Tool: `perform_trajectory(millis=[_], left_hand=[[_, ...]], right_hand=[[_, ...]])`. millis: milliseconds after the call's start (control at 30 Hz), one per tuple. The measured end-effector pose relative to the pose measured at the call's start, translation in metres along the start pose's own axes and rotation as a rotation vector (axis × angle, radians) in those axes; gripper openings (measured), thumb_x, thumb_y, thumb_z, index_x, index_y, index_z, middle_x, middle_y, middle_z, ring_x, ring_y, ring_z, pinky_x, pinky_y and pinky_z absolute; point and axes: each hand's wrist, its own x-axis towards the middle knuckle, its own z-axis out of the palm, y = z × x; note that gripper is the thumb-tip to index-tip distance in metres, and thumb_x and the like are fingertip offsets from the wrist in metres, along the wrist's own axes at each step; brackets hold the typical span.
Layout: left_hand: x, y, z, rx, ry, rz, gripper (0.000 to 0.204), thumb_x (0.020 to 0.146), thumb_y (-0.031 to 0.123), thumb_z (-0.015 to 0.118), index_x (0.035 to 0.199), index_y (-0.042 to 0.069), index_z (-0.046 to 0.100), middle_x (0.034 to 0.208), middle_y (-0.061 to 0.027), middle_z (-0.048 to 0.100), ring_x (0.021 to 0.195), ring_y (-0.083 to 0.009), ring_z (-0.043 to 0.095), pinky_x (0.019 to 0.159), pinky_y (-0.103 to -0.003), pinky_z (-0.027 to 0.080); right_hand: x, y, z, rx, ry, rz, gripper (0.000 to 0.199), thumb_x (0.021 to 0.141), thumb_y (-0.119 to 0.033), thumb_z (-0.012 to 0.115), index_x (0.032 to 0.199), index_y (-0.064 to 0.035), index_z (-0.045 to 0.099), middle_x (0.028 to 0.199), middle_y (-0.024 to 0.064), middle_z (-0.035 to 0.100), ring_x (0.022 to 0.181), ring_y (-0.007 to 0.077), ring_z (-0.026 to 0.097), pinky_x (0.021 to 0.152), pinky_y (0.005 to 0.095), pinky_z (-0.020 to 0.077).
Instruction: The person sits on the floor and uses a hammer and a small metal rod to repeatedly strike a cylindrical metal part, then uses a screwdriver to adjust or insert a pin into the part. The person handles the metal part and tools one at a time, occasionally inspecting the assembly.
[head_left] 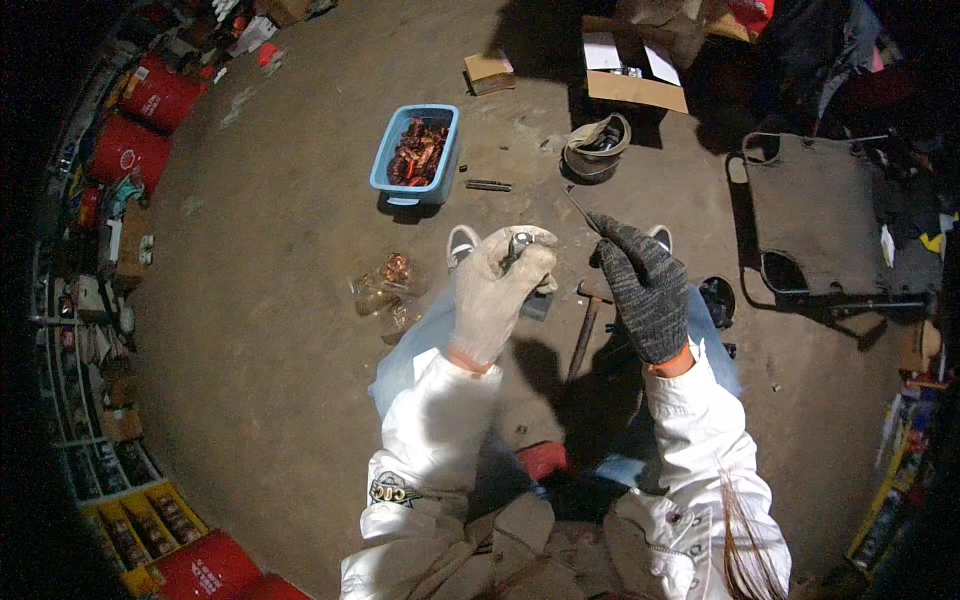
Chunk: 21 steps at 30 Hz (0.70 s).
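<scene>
My left hand (488,305), in a pale work glove, is closed around a small shiny metal part (519,241) whose rounded end shows between thumb and fingers. A dark knit glove covers my right hand (645,285), which pinches a thin rod-like metal tool (577,206). The tool slants up and to the left, apart from the metal part; its exact kind does not show. Below and between the hands, a hammer (584,335) stands with its head up near a dark metal block (538,305), which the left hand partly hides.
Ahead, a blue plastic tub (449,165) holds reddish copper-coloured scrap, with a round container (590,170) to its right. Loose copper pieces (396,270) lie left of my knee. A folding chair (815,215) stands right, a cardboard box (635,90) far ahead, red drums (130,155) left.
</scene>
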Motion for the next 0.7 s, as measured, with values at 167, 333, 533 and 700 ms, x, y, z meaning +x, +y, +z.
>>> perform_trajectory(millis=[167, 333, 533, 700], left_hand=[[-0.005, 0.001, 0.001, -0.143, -0.171, 0.034, 0.035, 0.09, 0.02, 0.058, 0.114, -0.006, 0.052, 0.076, -0.0033, 0.055, 0.068, -0.0096, 0.052, 0.062, -0.023, 0.044], [-0.007, 0.002, 0.003, -0.161, -0.208, 0.018, 0.033, 0.088, 0.006, 0.053, 0.119, -0.005, 0.053, 0.085, -0.0001, 0.056, 0.076, -0.0071, 0.051, 0.071, -0.02, 0.043], [-0.006, 0.006, 0.004, -0.03, -0.162, -0.004, 0.035, 0.086, 0.003, 0.052, 0.12, -0.004, 0.053, 0.089, 0.0004, 0.055, 0.08, -0.006, 0.049, 0.074, -0.019, 0.042], [-0.005, 0.004, 0.004, -0.075, -0.154, -0.009, 0.034, 0.086, 0.003, 0.053, 0.119, -0.003, 0.053, 0.088, 0.001, 0.054, 0.081, -0.0054, 0.048, 0.075, -0.018, 0.04]], right_hand=[[-0.003, -0.008, 0.003, 0.214, -0.099, 0.204, 0.031, 0.085, -0.013, 0.064, 0.114, -0.0012, 0.063, 0.102, 0.015, 0.066, 0.09, 0.0199, 0.064, 0.079, 0.0308, 0.0505], [-0.006, -0.014, 0.005, 0.27, -0.116, 0.222, 0.037, 0.085, -0.015, 0.065, 0.119, -0.0026, 0.06, 0.102, 0.0137, 0.065, 0.09, 0.0184, 0.063, 0.079, 0.0292, 0.0497], [-0.004, -0.016, 0.005, 0.223, -0.132, 0.192, 0.041, 0.085, -0.012, 0.065, 0.124, -0.0025, 0.057, 0.103, 0.0115, 0.065, 0.088, 0.0149, 0.062, 0.08, 0.028, 0.0504], [-0.003, -0.014, 0.007, 0.184, -0.13, 0.176, 0.041, 0.086, -0.011, 0.064, 0.125, -0.0028, 0.057, 0.107, 0.0122, 0.065, 0.09, 0.0153, 0.061, 0.081, 0.0287, 0.0504]])
